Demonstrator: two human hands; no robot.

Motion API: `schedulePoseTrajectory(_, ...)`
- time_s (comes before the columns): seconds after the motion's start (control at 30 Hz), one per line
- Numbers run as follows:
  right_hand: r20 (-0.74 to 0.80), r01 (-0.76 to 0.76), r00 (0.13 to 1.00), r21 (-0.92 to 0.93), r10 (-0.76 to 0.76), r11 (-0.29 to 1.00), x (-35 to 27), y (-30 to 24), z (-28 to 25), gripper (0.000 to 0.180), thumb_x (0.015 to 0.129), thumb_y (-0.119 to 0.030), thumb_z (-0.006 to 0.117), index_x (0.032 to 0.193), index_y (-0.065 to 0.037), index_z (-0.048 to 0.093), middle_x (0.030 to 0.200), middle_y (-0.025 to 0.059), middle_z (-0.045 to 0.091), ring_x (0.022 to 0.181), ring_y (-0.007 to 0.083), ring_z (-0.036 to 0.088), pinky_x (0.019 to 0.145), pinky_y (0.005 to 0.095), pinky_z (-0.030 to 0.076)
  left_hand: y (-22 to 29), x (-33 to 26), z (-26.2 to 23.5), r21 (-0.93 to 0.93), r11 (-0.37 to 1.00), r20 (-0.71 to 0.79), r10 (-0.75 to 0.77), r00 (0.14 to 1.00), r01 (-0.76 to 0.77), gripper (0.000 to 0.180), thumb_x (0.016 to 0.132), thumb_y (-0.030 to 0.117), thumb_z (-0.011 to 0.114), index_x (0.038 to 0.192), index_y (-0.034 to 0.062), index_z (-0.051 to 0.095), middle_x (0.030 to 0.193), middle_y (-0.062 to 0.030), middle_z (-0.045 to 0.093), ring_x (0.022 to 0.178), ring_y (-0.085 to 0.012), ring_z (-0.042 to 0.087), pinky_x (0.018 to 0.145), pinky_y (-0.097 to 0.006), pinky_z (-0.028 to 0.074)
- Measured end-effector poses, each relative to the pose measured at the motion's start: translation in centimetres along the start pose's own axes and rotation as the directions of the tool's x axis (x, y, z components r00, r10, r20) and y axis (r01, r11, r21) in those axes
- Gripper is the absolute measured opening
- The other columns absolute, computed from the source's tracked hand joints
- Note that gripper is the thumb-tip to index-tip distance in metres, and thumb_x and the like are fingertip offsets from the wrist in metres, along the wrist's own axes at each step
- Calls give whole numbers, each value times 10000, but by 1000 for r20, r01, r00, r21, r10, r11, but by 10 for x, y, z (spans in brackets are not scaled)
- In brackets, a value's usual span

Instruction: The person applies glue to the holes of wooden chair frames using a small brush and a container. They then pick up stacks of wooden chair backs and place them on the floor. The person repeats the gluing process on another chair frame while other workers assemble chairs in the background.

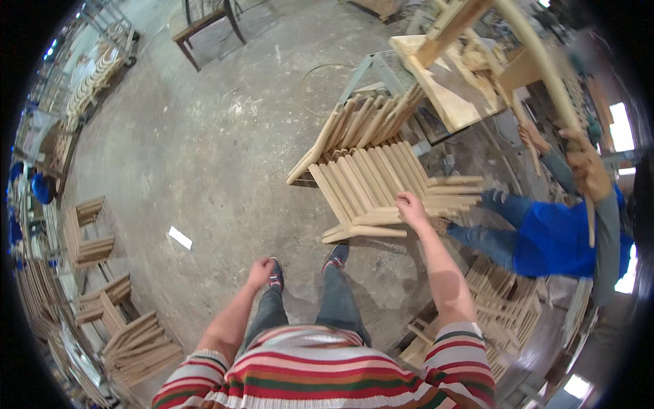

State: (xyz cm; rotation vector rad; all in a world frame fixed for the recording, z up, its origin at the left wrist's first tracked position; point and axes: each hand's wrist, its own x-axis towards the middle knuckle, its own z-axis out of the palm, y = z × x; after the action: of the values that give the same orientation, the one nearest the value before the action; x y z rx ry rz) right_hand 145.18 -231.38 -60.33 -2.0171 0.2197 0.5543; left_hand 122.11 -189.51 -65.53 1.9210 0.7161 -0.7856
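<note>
My left hand (261, 273) hangs above the floor by my left shoe, its fingers curled in and nothing showing in them. To the right, my right hand (410, 207) has bent fingers pressed together. It overlaps the near end of a stack of pale wooden chair frames (371, 176); I cannot tell whether it touches them or what, if anything, it holds. The frames lie side by side in a slanted row, their curved legs fanning out at the near and right ends. Behind them leans a second row of similar wooden pieces (357, 123).
A co-worker in blue (555, 238) stands at the right, hands on a wooden frame (545, 61) at a workbench (463, 112). A dark chair (201, 27) stands far off. Wooden pieces (136, 347) are stacked lower left. A white slip (180, 238) lies on the concrete floor (204, 150).
</note>
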Motion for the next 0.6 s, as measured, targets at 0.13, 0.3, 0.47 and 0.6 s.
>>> schedulePoseTrajectory(0.13,88,-131,984,-217,153,967,95,35,20,458,771,-154,582,1186,16,488,1126,169,553,1031,247,547,839,329,452,-4,0,87,-91,994,38,-51,998,54,274,797,253,521,952,61,638,872,-142,654,839,-249,635,745,-345,478)
schedulePoseTrajectory(0.3,92,-135,972,-534,216,834,196,69,48,595,762,-193,570,1272,45,376,1254,250,451,1142,373,460,956,391,376,28,51,163,-149,987,96,-43,994,57,279,793,226,537,995,52,618,949,-148,646,906,-267,620,796,-341,468)
schedulePoseTrajectory(0.47,-53,-272,953,-580,297,768,246,101,58,696,738,-249,586,1290,63,298,1225,283,456,1139,375,461,963,402,367,62,162,194,-309,936,-21,172,985,-170,342,854,259,508,1106,32,552,997,-162,611,896,-261,601,775,-343,456)
schedulePoseTrajectory(0.6,-94,-288,952,-604,293,743,241,88,85,728,713,-319,587,1287,35,314,1204,264,475,1130,342,472,944,381,367,88,239,194,-295,909,-200,242,949,-294,479,835,183,531,1264,20,394,1114,-209,540,928,-285,582,789,-353,454)
